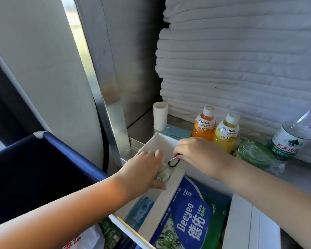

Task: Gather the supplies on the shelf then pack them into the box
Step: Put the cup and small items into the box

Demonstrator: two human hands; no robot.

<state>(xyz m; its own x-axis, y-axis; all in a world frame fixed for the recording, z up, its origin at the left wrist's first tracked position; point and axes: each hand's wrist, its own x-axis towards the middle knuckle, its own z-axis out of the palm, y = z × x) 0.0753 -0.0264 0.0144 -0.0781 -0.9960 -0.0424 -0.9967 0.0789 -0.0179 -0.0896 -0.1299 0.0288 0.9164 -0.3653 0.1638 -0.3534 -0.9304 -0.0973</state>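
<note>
Packet (163, 173), pale and crinkly, sits in my left hand (147, 169) above the far-left compartment of the box (160, 207). My fingers (158, 155) are curled over it, with the thumb underneath. I cannot tell what is inside the wrapper.

Just right of it, above the same compartment, the black loop (173, 162) hangs from my right hand (199, 155), pinched at one end between thumb and fingertip.

That pinch is thin. I judge the loop could slip and drop into the compartment, or swing round as I bring it to the packet. If it hooks the wrapper at an angle, a tug may tear the film. Squeezing harder with my left hand could crush whatever is inside.

Behind the box's far-right corner stand two juice bottles (226, 135), very close to my right wrist. A careless outward swing there could knock them over.
</note>
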